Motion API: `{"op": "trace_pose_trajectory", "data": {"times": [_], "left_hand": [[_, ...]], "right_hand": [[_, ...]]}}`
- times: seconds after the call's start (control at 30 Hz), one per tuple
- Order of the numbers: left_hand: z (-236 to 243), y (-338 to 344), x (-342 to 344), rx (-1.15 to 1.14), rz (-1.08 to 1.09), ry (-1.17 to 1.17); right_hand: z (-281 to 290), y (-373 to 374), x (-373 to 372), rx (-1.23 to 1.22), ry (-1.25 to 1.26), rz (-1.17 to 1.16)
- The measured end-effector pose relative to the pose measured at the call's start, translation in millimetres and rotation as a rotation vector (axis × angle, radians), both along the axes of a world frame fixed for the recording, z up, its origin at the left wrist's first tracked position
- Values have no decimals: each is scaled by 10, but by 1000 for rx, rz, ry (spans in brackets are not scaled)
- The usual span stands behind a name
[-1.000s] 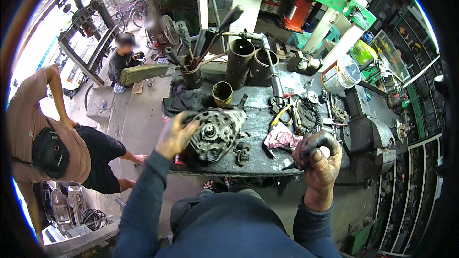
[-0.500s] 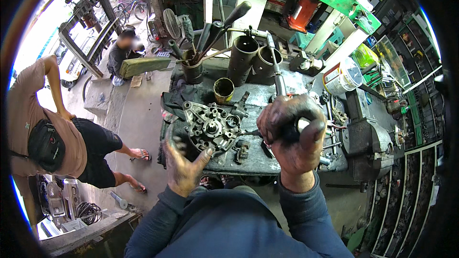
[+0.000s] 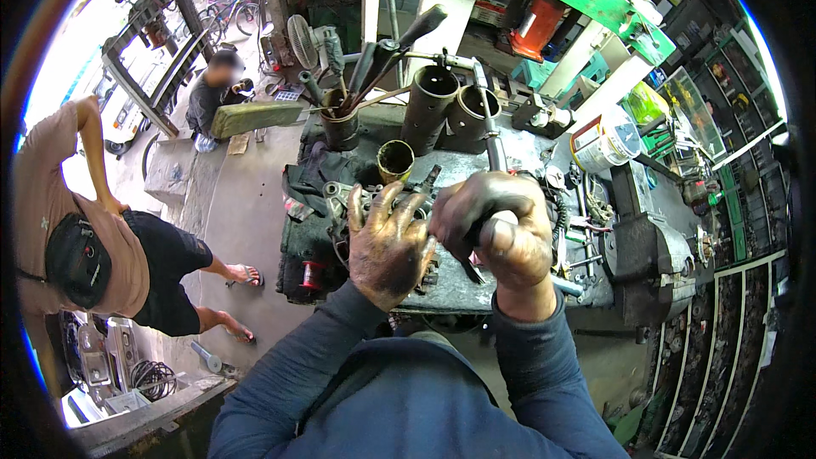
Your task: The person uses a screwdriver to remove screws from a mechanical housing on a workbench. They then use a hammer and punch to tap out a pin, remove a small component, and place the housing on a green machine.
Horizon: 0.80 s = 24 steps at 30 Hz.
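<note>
While the workbench [image 3: 459,296] bears it, the metal housing [image 3: 332,192] lies partly hidden beneath the left hand [image 3: 389,251], spread wide; whether it presses cannot be told. Just beside, the right hand [image 3: 491,228] is curled round a pale-ended object [image 3: 505,217], mostly concealed. Steadying the housing and keeping that object straight would probably serve best.
</note>
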<state>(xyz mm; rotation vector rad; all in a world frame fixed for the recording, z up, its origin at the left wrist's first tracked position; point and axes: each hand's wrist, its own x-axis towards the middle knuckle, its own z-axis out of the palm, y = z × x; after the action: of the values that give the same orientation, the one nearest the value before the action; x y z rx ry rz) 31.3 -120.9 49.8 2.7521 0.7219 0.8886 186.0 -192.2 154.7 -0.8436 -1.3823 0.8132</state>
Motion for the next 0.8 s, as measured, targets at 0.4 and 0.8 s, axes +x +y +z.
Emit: {"op": "trace_pose_trajectory", "data": {"times": [0.4,0.8], "left_hand": [[-155,1,-3,73,27,-69],[-227,-24,-18,108,78,-97]], "right_hand": [[182,-33,-222,45,-516,-547],[406,-122,-63,-38,-861,-478]]}}
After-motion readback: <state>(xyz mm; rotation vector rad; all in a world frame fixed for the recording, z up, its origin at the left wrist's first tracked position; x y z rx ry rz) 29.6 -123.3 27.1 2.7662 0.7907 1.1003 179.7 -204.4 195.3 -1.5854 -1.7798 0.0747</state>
